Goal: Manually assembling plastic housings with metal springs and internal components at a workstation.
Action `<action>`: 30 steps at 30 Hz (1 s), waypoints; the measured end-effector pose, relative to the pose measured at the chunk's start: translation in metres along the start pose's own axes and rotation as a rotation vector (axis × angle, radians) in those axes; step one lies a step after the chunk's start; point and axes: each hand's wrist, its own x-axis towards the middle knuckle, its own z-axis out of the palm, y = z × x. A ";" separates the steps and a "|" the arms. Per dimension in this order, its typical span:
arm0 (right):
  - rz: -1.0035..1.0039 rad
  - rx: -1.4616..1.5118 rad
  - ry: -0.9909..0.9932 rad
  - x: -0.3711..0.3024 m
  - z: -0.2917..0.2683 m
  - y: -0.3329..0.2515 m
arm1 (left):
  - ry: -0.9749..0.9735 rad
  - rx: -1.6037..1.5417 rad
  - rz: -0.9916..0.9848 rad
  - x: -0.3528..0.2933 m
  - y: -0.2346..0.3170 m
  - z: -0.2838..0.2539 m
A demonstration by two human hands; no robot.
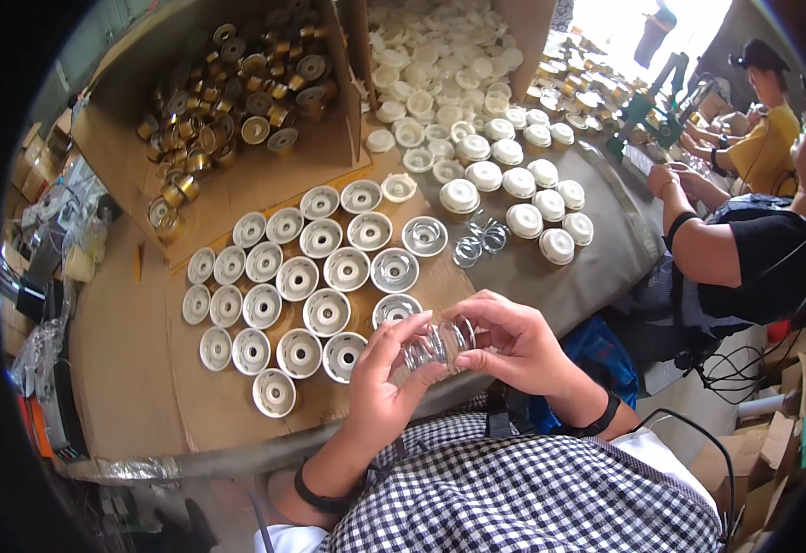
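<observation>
Between my two hands are shiny metal coil springs, apparently more than one pressed side by side. My left hand curls round their left end with thumb and fingers. At their right end, my right hand pinches a coil. Just beyond my hands stand rows of round white-rimmed cups, most with a dark centre hole. A few cups at the right of the rows, such as one silvery-looking cup, seem to have a spring inside. Several loose springs lie past my right hand.
White-capped round pieces stand in a group at the right. Behind are a cardboard box of brass-coloured cups and a heap of translucent plastic caps. A green hand press stands at far right, near two seated co-workers.
</observation>
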 end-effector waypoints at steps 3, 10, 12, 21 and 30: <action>-0.129 -0.069 0.070 0.009 0.008 0.005 | 0.011 -0.181 -0.126 -0.011 -0.016 -0.007; -0.146 -0.651 0.105 0.051 0.016 0.026 | -0.192 -0.821 -0.675 -0.040 -0.013 -0.034; -0.258 -0.832 0.052 0.066 0.027 0.028 | -0.067 -0.914 -0.674 -0.047 -0.009 -0.041; -0.316 -0.910 -0.423 0.084 0.084 0.042 | 0.544 -0.402 -0.271 -0.074 0.007 -0.081; 0.128 -0.018 -0.378 0.080 0.101 0.021 | 0.461 -0.246 -0.171 -0.070 -0.010 -0.077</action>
